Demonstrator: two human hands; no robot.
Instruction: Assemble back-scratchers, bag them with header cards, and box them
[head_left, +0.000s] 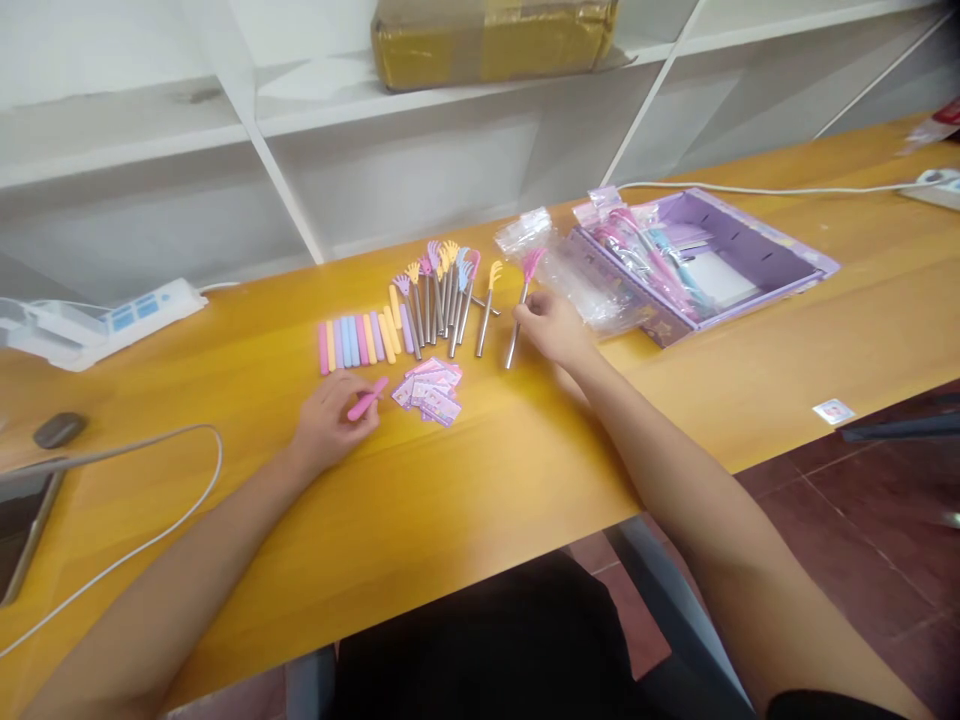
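Observation:
Between the fingers of my left hand (337,420) is a pink handle (366,400), held just in front of the row of loose handles. My right hand (553,325) pinches the metal rod of a pink-headed back scratcher (531,264) that has no handle on its lower end. Left of it lies a cluster of similar back scratcher rods (448,300) with purple, yellow, blue and pink hand-shaped heads. Pink, yellow, blue and purple handles (360,342) lie side by side. Small printed cards (431,390) are piled loosely between my hands.
At the right, a purple box (757,250) holds bagged back scratchers (652,255), with clear plastic bags (589,285) beside it. A power strip (112,325), a cable (217,450) and a phone-like device (26,520) lie left. A taped carton (495,45) stands on the shelf.

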